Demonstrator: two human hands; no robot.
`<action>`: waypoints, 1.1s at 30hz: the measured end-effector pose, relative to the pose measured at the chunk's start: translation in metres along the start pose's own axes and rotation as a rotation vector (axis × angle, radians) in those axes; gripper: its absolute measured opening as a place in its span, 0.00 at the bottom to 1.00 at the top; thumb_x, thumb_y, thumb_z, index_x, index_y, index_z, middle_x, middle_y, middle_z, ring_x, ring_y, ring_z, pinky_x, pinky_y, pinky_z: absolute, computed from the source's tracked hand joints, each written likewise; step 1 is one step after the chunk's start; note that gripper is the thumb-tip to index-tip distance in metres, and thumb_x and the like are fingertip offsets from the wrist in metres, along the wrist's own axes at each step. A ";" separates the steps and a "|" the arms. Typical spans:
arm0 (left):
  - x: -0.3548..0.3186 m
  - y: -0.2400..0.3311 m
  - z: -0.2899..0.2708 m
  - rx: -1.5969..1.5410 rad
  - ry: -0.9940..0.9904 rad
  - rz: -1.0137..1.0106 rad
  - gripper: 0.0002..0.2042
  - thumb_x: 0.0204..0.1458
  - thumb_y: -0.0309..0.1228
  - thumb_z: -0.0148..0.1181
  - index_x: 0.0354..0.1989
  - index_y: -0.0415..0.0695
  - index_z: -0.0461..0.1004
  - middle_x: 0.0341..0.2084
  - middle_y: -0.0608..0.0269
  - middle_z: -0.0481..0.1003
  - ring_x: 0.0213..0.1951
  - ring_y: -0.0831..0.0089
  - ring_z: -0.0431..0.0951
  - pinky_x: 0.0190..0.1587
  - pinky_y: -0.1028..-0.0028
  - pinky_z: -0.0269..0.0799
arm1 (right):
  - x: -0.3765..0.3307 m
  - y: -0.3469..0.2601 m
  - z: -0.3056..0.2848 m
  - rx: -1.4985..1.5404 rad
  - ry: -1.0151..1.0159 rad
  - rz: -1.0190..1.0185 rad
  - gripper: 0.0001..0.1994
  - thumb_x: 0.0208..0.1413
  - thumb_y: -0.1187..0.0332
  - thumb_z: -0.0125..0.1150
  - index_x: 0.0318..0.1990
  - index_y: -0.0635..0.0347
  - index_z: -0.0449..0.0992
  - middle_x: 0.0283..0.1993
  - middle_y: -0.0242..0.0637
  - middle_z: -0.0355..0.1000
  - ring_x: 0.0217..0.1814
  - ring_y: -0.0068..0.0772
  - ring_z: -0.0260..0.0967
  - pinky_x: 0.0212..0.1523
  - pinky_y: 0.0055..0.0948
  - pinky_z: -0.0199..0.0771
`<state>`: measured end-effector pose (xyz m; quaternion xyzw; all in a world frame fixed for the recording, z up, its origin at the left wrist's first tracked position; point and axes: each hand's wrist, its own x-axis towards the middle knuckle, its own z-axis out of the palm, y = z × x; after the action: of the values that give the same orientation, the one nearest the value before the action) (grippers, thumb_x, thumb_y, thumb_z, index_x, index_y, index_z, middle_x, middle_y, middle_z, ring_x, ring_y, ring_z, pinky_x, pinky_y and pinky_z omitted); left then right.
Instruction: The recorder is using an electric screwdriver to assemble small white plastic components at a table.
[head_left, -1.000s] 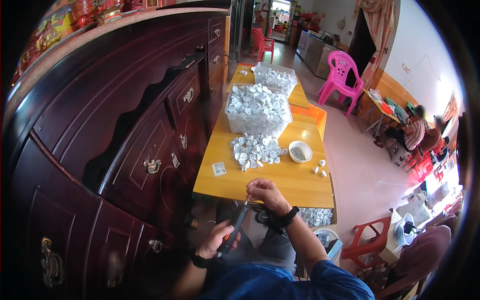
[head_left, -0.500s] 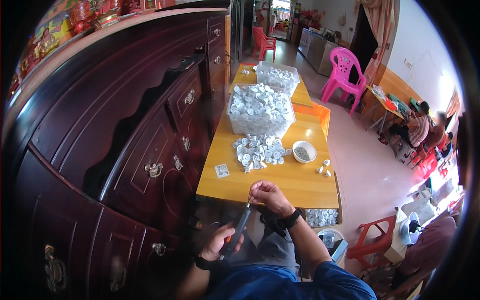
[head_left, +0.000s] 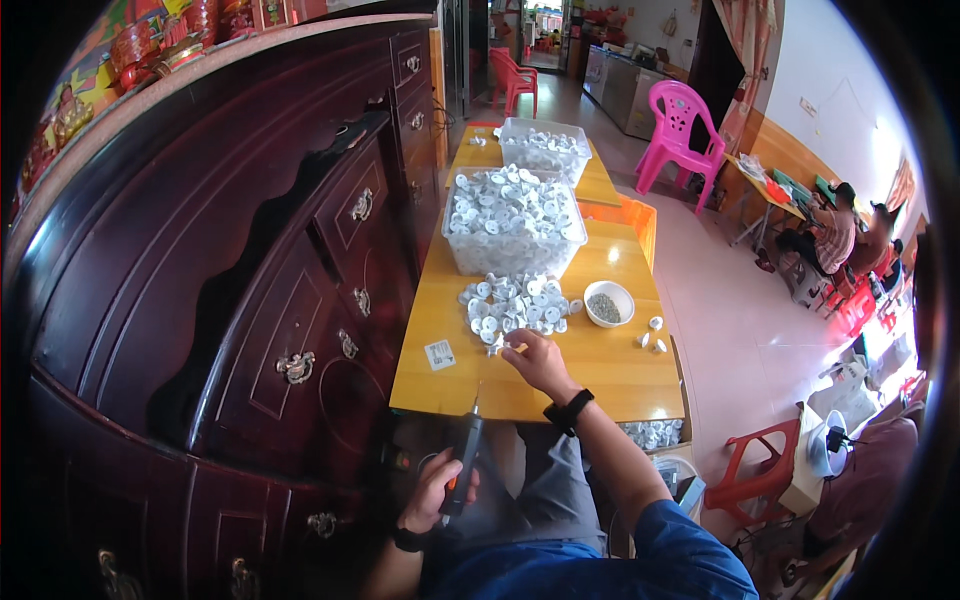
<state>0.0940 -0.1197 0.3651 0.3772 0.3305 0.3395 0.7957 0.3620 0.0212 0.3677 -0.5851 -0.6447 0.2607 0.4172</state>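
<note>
My left hand [head_left: 432, 492] is wrapped round a slim dark grey electric screwdriver [head_left: 464, 468] with an orange button. Its bit points up, just short of the table's near edge. At the near side of a heap of white round plastic parts [head_left: 522, 300], my right hand [head_left: 543, 364] has its fingers closed on a white plastic part [head_left: 496, 346]; the fingertips are small and partly hidden. A white bowl [head_left: 624, 306] of small metal screws stands right of the heap. Several loose white parts [head_left: 656, 324] lie at the table's right edge.
On the yellow table [head_left: 590, 385] stand a large clear tub [head_left: 510, 252] heaped with white parts and a second tub [head_left: 575, 165] behind it. A printed square card [head_left: 440, 355] lies left. Dark wooden cabinets [head_left: 270, 300] line the left side. People [head_left: 832, 240] sit at the right.
My right hand has moved from the screwdriver's tip forward to the heap's near edge. The screwdriver in my left hand has swung more upright. The view has shifted slightly.
</note>
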 end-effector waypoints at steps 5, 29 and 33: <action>-0.004 0.004 -0.002 -0.013 0.030 0.005 0.17 0.61 0.37 0.46 0.53 0.40 0.68 0.29 0.59 0.75 0.26 0.73 0.76 0.30 0.74 0.73 | 0.021 0.003 0.015 -0.448 0.054 -0.058 0.11 0.49 0.64 0.65 0.40 0.56 0.78 0.45 0.47 0.73 0.44 0.51 0.74 0.44 0.45 0.76; 0.008 0.004 0.019 0.068 0.008 -0.040 0.14 0.61 0.36 0.46 0.50 0.42 0.69 0.30 0.60 0.75 0.26 0.75 0.76 0.31 0.74 0.74 | -0.013 0.022 -0.020 0.238 0.195 0.009 0.07 0.51 0.70 0.66 0.34 0.60 0.74 0.30 0.28 0.73 0.30 0.18 0.70 0.32 0.24 0.72; 0.012 0.004 0.027 0.081 0.009 -0.045 0.13 0.61 0.36 0.46 0.49 0.43 0.69 0.30 0.60 0.75 0.26 0.74 0.76 0.31 0.75 0.75 | -0.023 0.033 -0.033 0.308 -0.042 0.161 0.14 0.50 0.66 0.69 0.43 0.58 0.76 0.29 0.27 0.72 0.34 0.18 0.70 0.33 0.24 0.72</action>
<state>0.1201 -0.1187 0.3786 0.4000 0.3560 0.3096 0.7858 0.4071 -0.0001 0.3519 -0.5586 -0.5566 0.4010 0.4662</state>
